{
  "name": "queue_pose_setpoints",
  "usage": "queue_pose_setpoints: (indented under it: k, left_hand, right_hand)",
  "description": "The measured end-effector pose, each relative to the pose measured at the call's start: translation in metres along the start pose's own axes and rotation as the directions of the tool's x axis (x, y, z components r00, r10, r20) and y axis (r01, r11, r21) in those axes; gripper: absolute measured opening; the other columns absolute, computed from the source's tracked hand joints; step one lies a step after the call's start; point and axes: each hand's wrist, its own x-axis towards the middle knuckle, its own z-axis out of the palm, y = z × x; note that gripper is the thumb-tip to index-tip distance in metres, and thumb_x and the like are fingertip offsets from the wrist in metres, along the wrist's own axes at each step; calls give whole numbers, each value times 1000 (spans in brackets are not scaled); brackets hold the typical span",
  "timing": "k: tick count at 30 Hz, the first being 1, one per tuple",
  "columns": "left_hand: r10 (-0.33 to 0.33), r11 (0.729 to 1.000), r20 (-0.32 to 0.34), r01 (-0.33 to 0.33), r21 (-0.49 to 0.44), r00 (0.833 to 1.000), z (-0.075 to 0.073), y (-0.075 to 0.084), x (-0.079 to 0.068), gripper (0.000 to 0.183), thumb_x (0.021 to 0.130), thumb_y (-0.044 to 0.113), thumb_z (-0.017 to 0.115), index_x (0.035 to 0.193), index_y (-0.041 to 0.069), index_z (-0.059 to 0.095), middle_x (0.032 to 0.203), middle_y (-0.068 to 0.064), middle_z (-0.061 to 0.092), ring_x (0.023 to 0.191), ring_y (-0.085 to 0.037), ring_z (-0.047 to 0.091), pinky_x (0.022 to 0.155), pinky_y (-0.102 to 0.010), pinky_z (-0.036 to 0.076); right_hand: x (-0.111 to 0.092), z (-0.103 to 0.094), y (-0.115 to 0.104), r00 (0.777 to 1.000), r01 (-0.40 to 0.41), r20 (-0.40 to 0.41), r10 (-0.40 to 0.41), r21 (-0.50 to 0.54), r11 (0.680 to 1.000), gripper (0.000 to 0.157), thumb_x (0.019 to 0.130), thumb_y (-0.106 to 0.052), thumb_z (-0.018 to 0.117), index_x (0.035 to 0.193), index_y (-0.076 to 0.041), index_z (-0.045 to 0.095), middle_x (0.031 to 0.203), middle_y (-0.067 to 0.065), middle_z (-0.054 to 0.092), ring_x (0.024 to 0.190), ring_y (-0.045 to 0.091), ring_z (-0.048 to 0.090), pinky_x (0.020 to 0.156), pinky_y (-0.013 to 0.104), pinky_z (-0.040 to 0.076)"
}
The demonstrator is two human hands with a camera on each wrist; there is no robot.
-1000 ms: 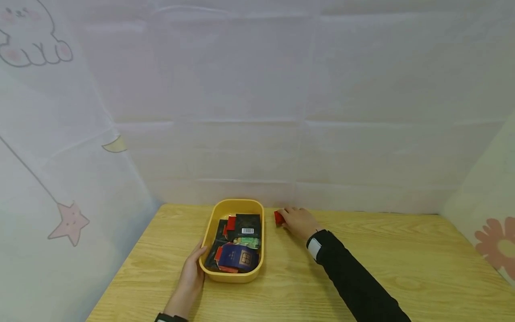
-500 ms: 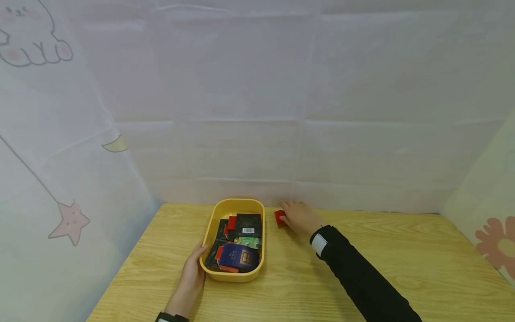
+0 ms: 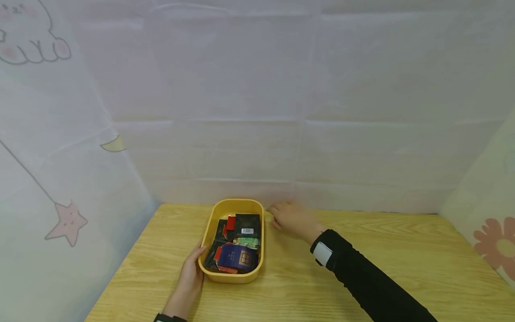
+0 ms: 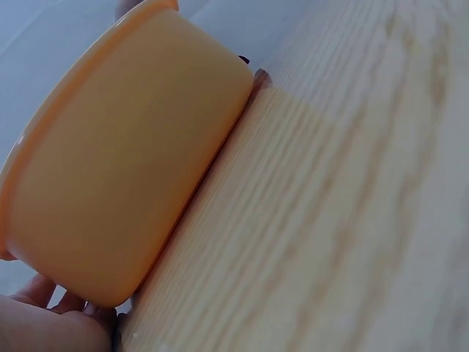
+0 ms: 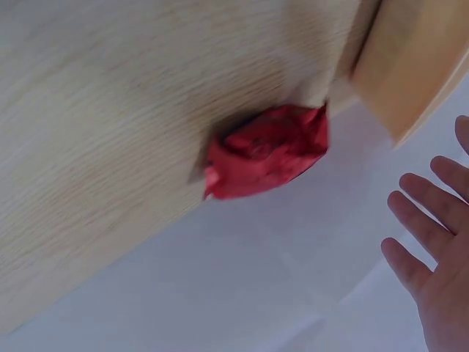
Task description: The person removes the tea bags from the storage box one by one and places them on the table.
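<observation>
My left hand (image 3: 192, 270) holds the near left side of a yellow plastic tub (image 3: 232, 277), its thumb at the rim. In the left wrist view the fingers (image 4: 69, 301) reach round the tub's lower corner. Just right of the tub, my right hand (image 3: 295, 219) hovers near the table's back edge with its fingers spread. A small shiny red packet (image 5: 267, 150) lies on the table apart from those fingers in the right wrist view; from the head the right hand mostly hides it.
Inside the tub are several packets: a black one with a barcode (image 3: 251, 226), a dark blue one (image 3: 239, 256) and a green one (image 3: 248, 242). The wooden table (image 3: 362, 264) meets a pale sheet wall (image 3: 362, 170) at the back.
My right hand has come off the red packet, its fingers shifting left over it toward the tub. My left hand and the tub have stayed in place.
</observation>
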Motion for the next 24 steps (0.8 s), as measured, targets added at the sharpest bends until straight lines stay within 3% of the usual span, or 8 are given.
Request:
queue_pose_setpoints:
  k: [7,14,24]
  left_hand:
    - [-13,1000,5,13,1,1000,0,-1,-2,63,100,20,33,150,0,0,160,-20,-6,144,-33,-5,122,-52,-3]
    - [-5,1000,-18,5,18,1000,1,-1,-3,61,100,17,32,149,-4,4,159,-22,-2,144,-33,-3,122,-51,-3]
    - [-24,999,-39,25,29,999,4,1,-3,62,100,18,32,150,-3,1,160,-22,-3,144,-34,-3,122,-52,-1]
  right_hand:
    - [1,-14,-37,996,89,16,-90,40,995,46,93,-39,52,130,-13,56,126,5,65,116,21,57,102,43,49]
    - [2,-16,-68,983,183,21,-183,23,983,46,93,-42,50,132,-17,53,128,1,63,117,19,56,101,41,50]
    - [5,-16,-97,972,202,81,-221,199,959,52,86,-53,54,130,-25,56,125,-3,65,115,15,57,103,40,49]
